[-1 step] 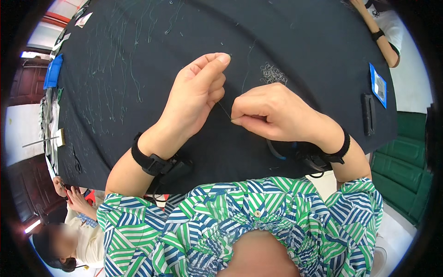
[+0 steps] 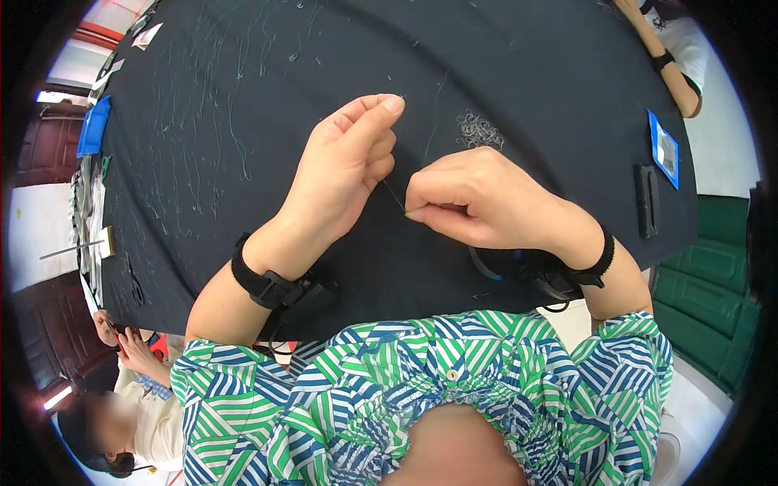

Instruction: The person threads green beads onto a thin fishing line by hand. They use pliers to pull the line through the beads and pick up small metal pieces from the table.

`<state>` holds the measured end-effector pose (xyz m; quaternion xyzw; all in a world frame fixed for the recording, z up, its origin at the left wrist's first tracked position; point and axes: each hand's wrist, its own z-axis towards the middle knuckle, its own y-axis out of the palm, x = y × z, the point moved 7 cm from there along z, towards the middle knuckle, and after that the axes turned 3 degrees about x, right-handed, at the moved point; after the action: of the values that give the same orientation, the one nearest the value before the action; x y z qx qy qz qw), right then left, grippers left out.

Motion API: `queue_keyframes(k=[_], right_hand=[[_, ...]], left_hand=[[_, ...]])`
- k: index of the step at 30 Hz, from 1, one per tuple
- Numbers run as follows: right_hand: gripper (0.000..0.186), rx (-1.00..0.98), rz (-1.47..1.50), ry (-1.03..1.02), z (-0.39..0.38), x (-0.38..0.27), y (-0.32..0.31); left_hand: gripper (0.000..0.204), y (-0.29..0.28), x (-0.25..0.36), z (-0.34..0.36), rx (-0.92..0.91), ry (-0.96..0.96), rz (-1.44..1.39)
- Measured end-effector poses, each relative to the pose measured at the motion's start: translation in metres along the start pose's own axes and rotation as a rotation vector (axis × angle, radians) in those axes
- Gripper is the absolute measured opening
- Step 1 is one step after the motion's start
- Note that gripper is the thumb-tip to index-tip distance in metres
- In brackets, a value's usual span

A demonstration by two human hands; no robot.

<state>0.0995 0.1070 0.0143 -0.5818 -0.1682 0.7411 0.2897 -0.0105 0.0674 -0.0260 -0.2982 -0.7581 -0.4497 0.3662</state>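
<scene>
Above the middle of the dark cloth, my left hand is closed, thumb tip pressed to the index finger. A tiny dark bit shows at its tip, too small to make out. My right hand pinches thumb and fingers together, beside and slightly lower than the left. A thin fishing line stretches taut between both hands. Just beyond my right hand lies a heap of small grey fish hooks. Another length of green line rises from behind that hand across the cloth.
Many green lines with small hooks lie spread on the black cloth at left. Scissors rest near the left edge. A blue packet and a black bar-shaped object lie right. Other people sit lower left and upper right.
</scene>
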Motion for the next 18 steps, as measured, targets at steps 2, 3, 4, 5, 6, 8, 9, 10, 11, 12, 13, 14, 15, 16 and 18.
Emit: queue_keyframes(k=[2,3,4,5,6,8,9,10,11,12,13,14,15,16,18], right_hand=[[0.009,-0.029,0.046,0.006,-0.001,0.0,0.003],[0.009,-0.028,0.046,0.004,-0.001,0.001,0.004],[0.006,-0.017,0.041,-0.03,-0.001,0.001,0.004],[0.006,-0.006,0.036,-0.063,-0.002,-0.001,0.004],[0.006,-0.007,0.035,-0.064,-0.001,-0.001,0.004],[0.006,-0.019,0.03,-0.06,-0.001,-0.001,0.005],[0.006,-0.019,0.03,-0.06,-0.001,0.0,0.005],[0.005,-0.029,0.046,-0.056,-0.002,0.001,0.007],[0.005,-0.038,0.061,-0.053,-0.002,0.001,0.008],[0.005,-0.038,0.062,-0.052,-0.002,0.002,0.007],[0.006,-0.04,0.028,-0.051,-0.003,0.003,0.007],[0.011,-0.042,-0.005,-0.049,-0.003,0.003,0.006],[0.011,-0.043,-0.004,-0.049,-0.002,0.001,0.003],[0.013,-0.034,-0.099,0.022,-0.001,0.001,-0.004],[0.02,0.038,-0.223,0.115,-0.001,0.007,-0.018]], left_hand=[[0.017,0.001,-0.001,0.001,0.002,-0.012,-0.006],[0.017,0.0,-0.002,0.001,0.002,-0.011,-0.005],[0.015,0.0,-0.002,0.001,0.001,-0.013,-0.006],[0.014,-0.001,-0.003,0.001,0.0,-0.015,-0.007],[0.014,-0.002,-0.003,0.001,0.001,-0.014,-0.007],[0.012,-0.003,-0.003,0.002,-0.006,-0.009,-0.049],[0.012,-0.002,-0.003,0.002,-0.006,-0.009,-0.05],[0.012,-0.002,-0.003,0.001,-0.005,-0.007,-0.038],[0.011,-0.001,-0.003,0.001,-0.004,-0.005,-0.026],[0.011,-0.002,-0.003,0.001,-0.004,-0.005,-0.026],[0.012,-0.002,-0.003,0.001,-0.009,0.006,-0.007],[0.013,-0.002,-0.003,0.001,-0.015,0.016,0.013],[0.013,-0.003,-0.003,0.001,-0.013,0.015,0.012],[0.014,-0.002,-0.001,0.001,-0.029,0.05,0.066],[0.015,-0.002,0.001,0.0,-0.043,0.084,0.119]])
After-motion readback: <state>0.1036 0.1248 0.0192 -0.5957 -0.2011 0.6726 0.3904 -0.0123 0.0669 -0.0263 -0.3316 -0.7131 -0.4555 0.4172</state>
